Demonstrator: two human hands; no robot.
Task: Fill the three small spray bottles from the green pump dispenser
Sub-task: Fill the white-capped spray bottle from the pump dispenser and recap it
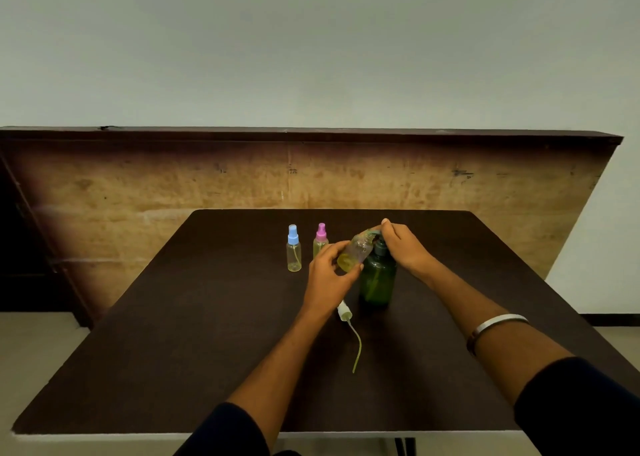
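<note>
Now my left hand (pixel 329 268) grips the open bottle (pixel 355 253) tilted under the spout while my right hand (pixel 401 244) presses the pump (pixel 377 275) slowly.

Pump dispenser (pixel 377 279) upright on table (pixel 173 351), near centre. Uncapped spray bottle (pixel 355 253) tilted at dispenser spout, held by left hand (pixel 329 275); right hand (pixel 403 244) on pump head. Two capped spray bottles (pixel 294 249) (pixel 320 239) upright side by side, left of dispenser. Detached spray cap with dip tube (pixel 346 313) lying before dispenser.
</note>
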